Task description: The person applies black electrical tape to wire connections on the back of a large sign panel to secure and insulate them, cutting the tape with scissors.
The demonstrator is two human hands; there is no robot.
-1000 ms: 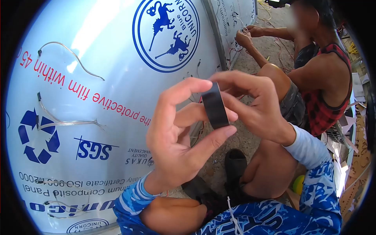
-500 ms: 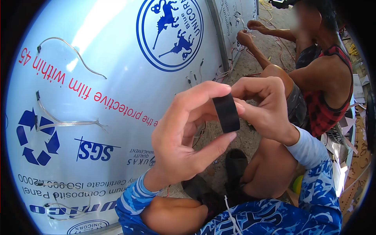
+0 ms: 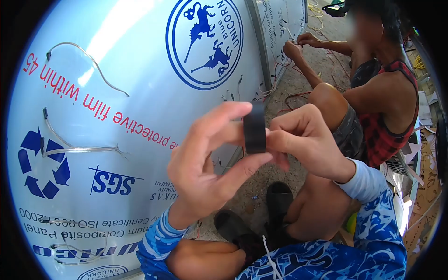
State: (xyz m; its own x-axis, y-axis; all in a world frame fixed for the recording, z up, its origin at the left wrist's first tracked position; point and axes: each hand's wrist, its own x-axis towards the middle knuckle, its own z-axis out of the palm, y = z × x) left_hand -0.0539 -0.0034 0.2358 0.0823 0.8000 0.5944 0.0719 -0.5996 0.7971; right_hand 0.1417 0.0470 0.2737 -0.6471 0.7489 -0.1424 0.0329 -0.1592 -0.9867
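Note:
A roll of black electrical tape [image 3: 255, 130] is held upright in front of me, its outer face toward the camera. My left hand [image 3: 203, 161] grips it between the index fingertip at the top and the thumb at the bottom. From the right, my right hand [image 3: 305, 140] is closed, with thumb and fingers pinched against the roll's right edge. What lies between those right fingertips is partly hidden behind the roll.
On the left stands a large film-covered panel [image 3: 135, 79], with clear-sheathed wires [image 3: 81, 149] poking through it. At upper right a person in a checked top [image 3: 389, 126] crouches, hands at a second panel [image 3: 280, 30]. Red wires [image 3: 296, 95] lie on the ground.
Both hands and the tape roll have moved a little left. The roll has turned more upright, and my right fingers have shifted lower along its edge.

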